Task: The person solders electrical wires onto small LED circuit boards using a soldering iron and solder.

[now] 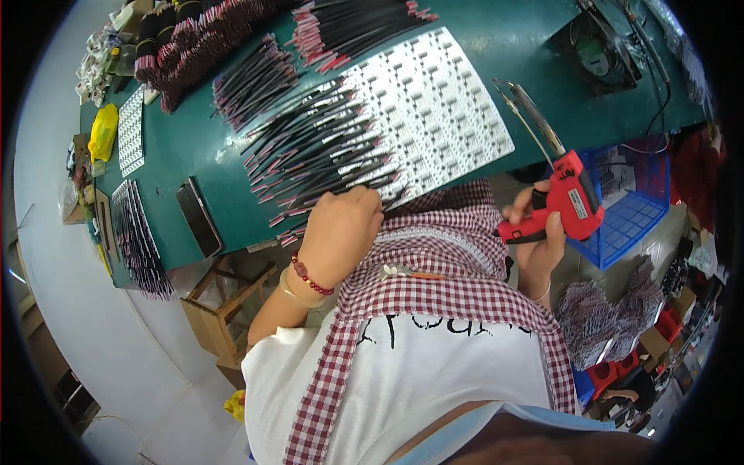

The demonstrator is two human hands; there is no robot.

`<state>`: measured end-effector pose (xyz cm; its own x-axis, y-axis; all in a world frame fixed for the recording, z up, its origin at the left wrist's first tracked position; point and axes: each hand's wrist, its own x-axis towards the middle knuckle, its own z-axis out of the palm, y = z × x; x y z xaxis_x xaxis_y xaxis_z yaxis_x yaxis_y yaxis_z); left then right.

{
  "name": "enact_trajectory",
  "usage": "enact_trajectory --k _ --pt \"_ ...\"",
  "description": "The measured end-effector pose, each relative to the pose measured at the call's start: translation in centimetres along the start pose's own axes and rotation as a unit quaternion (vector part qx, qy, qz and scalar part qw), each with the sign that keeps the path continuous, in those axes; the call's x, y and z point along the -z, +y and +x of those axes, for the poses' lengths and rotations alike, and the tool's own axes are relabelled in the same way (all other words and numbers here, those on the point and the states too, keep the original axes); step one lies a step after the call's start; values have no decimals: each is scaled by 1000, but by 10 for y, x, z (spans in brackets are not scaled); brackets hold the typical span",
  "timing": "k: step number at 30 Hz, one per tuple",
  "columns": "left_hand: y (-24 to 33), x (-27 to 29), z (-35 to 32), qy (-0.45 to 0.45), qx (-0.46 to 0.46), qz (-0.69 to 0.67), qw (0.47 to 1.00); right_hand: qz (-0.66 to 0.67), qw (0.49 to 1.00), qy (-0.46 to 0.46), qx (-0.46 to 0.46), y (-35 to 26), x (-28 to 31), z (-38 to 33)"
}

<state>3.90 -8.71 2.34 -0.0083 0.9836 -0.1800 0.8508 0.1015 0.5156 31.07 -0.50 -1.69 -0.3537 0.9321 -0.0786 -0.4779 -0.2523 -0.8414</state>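
Note:
A white panel of small circuit boards [446, 108] lies on the green table, with rows of black wires [310, 147] attached along its left part. My left hand [345, 229] is closed at the panel's near edge, its curled fingers on a black wire whose pink-tipped end shows beside the hand. My right hand [542, 240] is wrapped round the handle of a red soldering gun [575, 198]. The gun's metal tip and thin solder feed tube point up and away, beside the panel's right edge and apart from it.
Loose bundles of black wires [360, 31] lie at the far side of the green table [511, 46]. A phone [199, 217] and a finished-looking wired strip [139, 232] are on the left. A black fan-like unit [597, 54] stands far right; a blue crate [628, 198] is below the table's edge.

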Motion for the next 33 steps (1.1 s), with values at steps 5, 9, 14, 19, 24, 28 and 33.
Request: enact_trajectory --k 5,9,14,19,24,28,33 --pt "-6 12 -3 -91 -45 -41 994 -31 999 16 29 14 -26 42" --pt "-7 53 35 -31 -25 -6 999 -14 998 39 53 16 -31 46" --pt "-43 56 183 222 -135 140 956 3 998 30 47 11 -34 44" --pt "-69 38 258 232 -107 230 939 -21 996 55 63 2 -30 36" --pt "-79 40 269 268 -135 172 938 -11 995 74 66 -10 -20 28" --pt "-79 38 268 274 -131 166 938 -2 994 60 89 -24 -21 42" --pt "-81 41 266 231 -105 144 956 20 991 59 119 -30 -28 46"
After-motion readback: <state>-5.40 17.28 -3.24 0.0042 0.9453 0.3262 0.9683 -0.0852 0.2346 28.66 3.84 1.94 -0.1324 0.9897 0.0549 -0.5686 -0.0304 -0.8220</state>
